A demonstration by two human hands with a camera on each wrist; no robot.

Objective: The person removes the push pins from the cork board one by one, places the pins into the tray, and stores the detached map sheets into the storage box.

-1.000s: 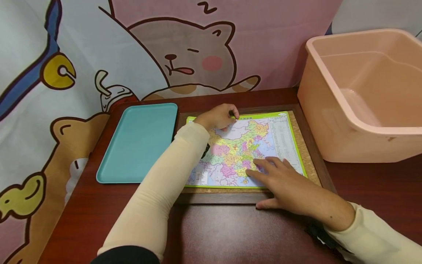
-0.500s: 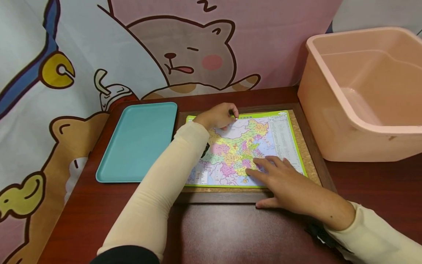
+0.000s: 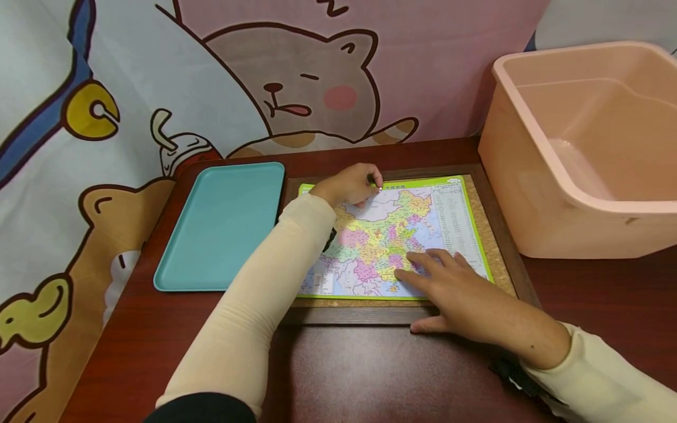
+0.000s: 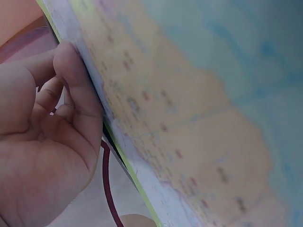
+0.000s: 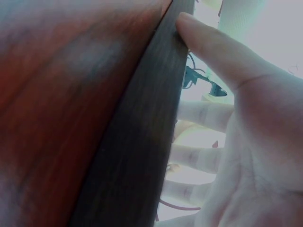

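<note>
A colourful map sheet point(image 3: 391, 235) with a green border lies on cork inside a dark wooden frame point(image 3: 370, 317). My left hand point(image 3: 370, 183) is at the map's top edge, fingers curled, pinching the green border. In the left wrist view a fingertip point(image 4: 71, 80) presses against the map's edge point(image 4: 189, 118). My right hand point(image 3: 423, 270) lies flat on the map's lower right part with straight, spread fingers. Its thumb point(image 5: 213, 47) rests against the frame's front rail point(image 5: 137, 156).
A teal tray point(image 3: 222, 229) lies left of the frame on the red-brown table point(image 3: 370, 376). A large pink plastic basin point(image 3: 582, 153) stands at the right. A cartoon-printed cloth point(image 3: 158, 76) hangs behind and at the left.
</note>
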